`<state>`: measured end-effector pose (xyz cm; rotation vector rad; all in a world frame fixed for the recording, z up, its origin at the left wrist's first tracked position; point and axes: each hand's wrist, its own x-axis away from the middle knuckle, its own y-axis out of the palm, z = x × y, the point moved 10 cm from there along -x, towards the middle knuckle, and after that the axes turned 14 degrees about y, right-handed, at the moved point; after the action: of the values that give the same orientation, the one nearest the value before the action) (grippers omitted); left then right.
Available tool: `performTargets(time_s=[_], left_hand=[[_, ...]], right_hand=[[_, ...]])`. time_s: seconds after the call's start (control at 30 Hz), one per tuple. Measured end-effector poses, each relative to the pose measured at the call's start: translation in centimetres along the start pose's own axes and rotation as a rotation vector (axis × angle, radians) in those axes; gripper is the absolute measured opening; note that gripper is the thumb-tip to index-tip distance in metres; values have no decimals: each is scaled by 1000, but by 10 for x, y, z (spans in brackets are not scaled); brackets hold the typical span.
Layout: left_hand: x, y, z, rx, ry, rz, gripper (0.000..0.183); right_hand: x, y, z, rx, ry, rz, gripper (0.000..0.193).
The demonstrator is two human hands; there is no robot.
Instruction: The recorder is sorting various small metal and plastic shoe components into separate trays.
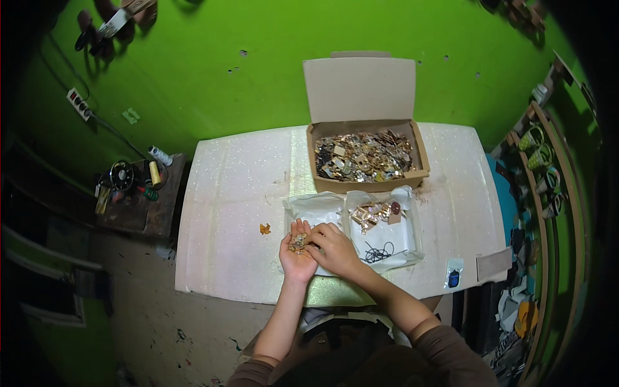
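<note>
My left hand [296,261] is turned palm up over the near edge of a paper-lined tray, fingers stretched out. On its palm rests a small heap of gold and silver metal pieces [298,243], perhaps trinkets. Reaching in from the right, my right hand [333,247] has its bent fingers at the heap; its fingertips are partly hidden, and whether they pinch a piece is unclear. The tray's left compartment [313,205] lies beneath and beyond my hands. In its right compartment [400,242] are gold pieces [365,216] and a tangle of black cord [379,252].
An open cardboard box [371,186] full of small metal bits stands behind the tray. An orange-brown piece [265,229] lies left on the white table [225,193]. At right are a small plastic packet [454,273] and a grey rectangle [494,264]. A side stand [132,216] holds thread spools.
</note>
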<state>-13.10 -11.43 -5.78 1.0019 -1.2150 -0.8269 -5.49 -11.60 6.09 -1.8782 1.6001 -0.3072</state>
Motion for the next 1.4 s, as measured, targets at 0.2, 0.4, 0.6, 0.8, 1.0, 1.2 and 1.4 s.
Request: performTargets(time_s=[0.2,0.4,0.6,0.8,1.0,1.2,1.4], left_hand=[[6,0,-26,171,-3,-96,29],[1,-1,-31,128,152,-154,31],[11,3,-24,171,261,48,31],[14,5,-31,228,275,-11,31],[39,-10,-78,139,175,41,31],[51,-3,-88,125,147,-22,28],[60,5,-70,153,197,-52,27]], right_hand=[[5,-8,16,-117,-7,-175,11],[5,-22,5,-233,-36,-165,10],[27,-35,69,-1066,520,-420,9],[36,-78,154,-1059,757,-298,14],[27,-121,229,-565,788,-144,14],[6,-119,220,76,498,42,12],[1,-114,225,-76,532,89,19]])
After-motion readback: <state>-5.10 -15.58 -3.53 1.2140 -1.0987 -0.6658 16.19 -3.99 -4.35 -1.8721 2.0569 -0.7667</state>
